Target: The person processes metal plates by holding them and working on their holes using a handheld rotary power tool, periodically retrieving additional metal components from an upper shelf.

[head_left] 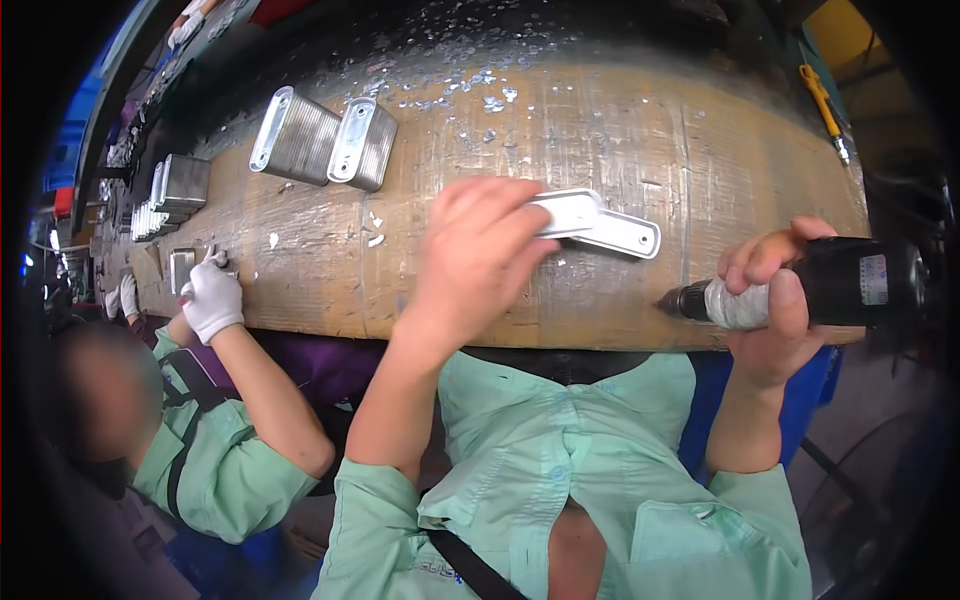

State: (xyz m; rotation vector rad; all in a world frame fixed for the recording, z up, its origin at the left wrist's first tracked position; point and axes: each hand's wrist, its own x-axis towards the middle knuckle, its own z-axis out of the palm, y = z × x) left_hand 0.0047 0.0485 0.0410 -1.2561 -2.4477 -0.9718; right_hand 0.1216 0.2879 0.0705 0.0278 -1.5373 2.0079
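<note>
My left hand [485, 240] is closed on an oblong silver metal plate [572, 212] with rounded ends, near the middle of the bench. A similar plate [625, 234], with a hole at its right end, lies partly under the first one. My right hand [770, 300] is wrapped round a black power drill [845, 280], whose front is bound in clear wrap. The drill's dark tip [672, 302] points left, just above or against the bench near its front edge, apart from the plates. My left hand is slightly blurred.
Two stacks of silver plates, a left [297, 138] and a right [368, 146], stand at the back left. More stacks [178, 185] stand farther left by a co-worker's gloved hand [214, 298]. Metal scraps [490, 90] litter the back. A yellow screwdriver [822, 105] lies at the right edge.
</note>
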